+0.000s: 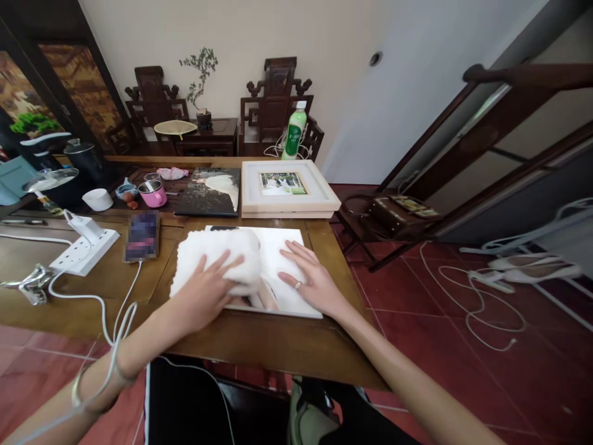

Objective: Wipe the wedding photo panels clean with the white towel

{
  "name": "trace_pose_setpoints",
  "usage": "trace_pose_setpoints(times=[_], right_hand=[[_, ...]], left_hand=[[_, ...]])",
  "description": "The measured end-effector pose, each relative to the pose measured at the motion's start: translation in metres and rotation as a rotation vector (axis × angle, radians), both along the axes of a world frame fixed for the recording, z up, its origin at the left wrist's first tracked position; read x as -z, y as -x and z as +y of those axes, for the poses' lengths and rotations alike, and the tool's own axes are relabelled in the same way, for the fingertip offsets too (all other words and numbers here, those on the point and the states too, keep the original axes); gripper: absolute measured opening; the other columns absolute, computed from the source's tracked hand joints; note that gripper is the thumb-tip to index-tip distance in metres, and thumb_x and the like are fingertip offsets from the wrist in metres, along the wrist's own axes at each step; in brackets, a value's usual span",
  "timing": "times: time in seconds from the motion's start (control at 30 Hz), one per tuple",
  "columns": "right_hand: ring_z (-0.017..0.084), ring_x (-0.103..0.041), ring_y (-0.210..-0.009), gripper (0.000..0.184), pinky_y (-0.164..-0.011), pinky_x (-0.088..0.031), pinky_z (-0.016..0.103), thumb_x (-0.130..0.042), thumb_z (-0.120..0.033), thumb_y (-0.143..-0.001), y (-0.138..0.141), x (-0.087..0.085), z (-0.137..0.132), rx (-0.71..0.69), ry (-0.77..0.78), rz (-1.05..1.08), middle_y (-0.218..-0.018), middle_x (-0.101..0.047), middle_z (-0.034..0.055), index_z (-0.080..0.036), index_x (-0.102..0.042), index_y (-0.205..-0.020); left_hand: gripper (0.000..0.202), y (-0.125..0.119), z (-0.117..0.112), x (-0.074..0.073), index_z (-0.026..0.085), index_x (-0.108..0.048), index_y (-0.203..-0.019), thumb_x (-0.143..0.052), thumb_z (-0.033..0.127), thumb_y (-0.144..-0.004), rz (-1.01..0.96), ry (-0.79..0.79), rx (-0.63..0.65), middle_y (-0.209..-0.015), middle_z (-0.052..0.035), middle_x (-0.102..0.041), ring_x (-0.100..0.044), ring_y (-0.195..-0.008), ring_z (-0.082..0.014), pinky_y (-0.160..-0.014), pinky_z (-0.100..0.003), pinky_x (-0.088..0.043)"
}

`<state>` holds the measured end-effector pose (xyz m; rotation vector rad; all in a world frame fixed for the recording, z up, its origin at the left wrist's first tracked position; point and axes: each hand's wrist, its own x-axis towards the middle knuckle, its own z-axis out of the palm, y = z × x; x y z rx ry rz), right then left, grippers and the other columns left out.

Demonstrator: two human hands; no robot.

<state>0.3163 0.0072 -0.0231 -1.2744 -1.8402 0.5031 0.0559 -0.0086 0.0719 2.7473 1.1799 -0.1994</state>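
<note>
A white fluffy cloth [194, 250] with a scalloped edge is spread over the left half of a white-bordered photo panel [273, 238] on the wooden table. My left hand [210, 290] lies on top of the cloth, its fingers spread and pressing down on it. My right hand [312, 278], with a ring on one finger, rests flat on the right part of the panel, fingers stretched out. The cloth and my hands hide most of the picture on the panel.
Behind the panel are a white framed photo [282, 183] and a dark picture album [208, 191]. A green bottle [295, 133] stands past the frame. At left are a phone [142, 236], a power strip [86, 252], a pink cup [152, 194] and a white cable crossing my left forearm.
</note>
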Motion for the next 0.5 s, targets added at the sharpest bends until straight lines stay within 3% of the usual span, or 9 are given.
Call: trace_pose_setpoints(times=[0.13, 0.23, 0.33, 0.43, 0.5], right_hand=[[0.028, -0.039, -0.137, 0.047, -0.112, -0.033, 0.054, -0.061, -0.047, -0.084, -0.001, 0.001, 0.001, -0.012, -0.016, -0.023, -0.144, -0.049, 0.0119, -0.024, -0.061, -0.125], [0.029, -0.041, -0.136, 0.052, -0.112, -0.034, 0.053, -0.062, -0.045, -0.083, -0.001, 0.001, 0.001, 0.000, -0.023, -0.025, -0.143, -0.050, 0.0135, -0.021, -0.058, -0.129], [0.027, -0.042, -0.135, 0.052, -0.113, -0.034, 0.052, -0.057, -0.042, -0.087, -0.001, 0.001, 0.001, 0.018, -0.018, -0.031, -0.142, -0.051, 0.0135, -0.019, -0.054, -0.134], [0.024, -0.042, -0.136, 0.045, -0.114, -0.032, 0.051, -0.048, -0.037, -0.092, -0.001, 0.002, 0.001, 0.029, -0.019, -0.030, -0.141, -0.052, 0.0112, -0.021, -0.054, -0.133], [0.024, -0.042, -0.136, 0.043, -0.114, -0.032, 0.051, -0.047, -0.035, -0.093, -0.001, 0.003, 0.001, 0.032, -0.019, -0.026, -0.141, -0.052, 0.0108, -0.021, -0.055, -0.133]], left_hand=[[0.039, 0.002, 0.056, 0.012, 0.026, -0.054, -0.132, -0.039, 0.016, -0.097, -0.029, -0.130, -0.095, -0.157, -0.0053, -0.024, -0.018, -0.145, -0.0326, -0.109, -0.066, -0.025], [0.037, 0.006, 0.073, 0.020, 0.022, -0.053, -0.132, -0.038, 0.020, -0.099, -0.054, -0.173, -0.122, -0.156, -0.0067, -0.025, -0.018, -0.145, -0.0324, -0.110, -0.065, -0.023], [0.034, 0.007, 0.056, 0.018, 0.020, -0.057, -0.127, -0.038, 0.020, -0.099, -0.033, -0.159, -0.146, -0.156, -0.0081, -0.027, -0.018, -0.144, -0.0336, -0.109, -0.065, -0.025], [0.035, 0.006, 0.014, 0.009, 0.021, -0.061, -0.122, -0.041, 0.012, -0.095, 0.029, -0.108, -0.149, -0.156, -0.0087, -0.027, -0.020, -0.144, -0.0350, -0.107, -0.065, -0.028], [0.033, 0.003, -0.020, 0.003, 0.021, -0.066, -0.114, -0.046, 0.009, -0.091, 0.061, -0.060, -0.086, -0.156, -0.0082, -0.025, -0.019, -0.144, -0.0359, -0.108, -0.065, -0.028]])
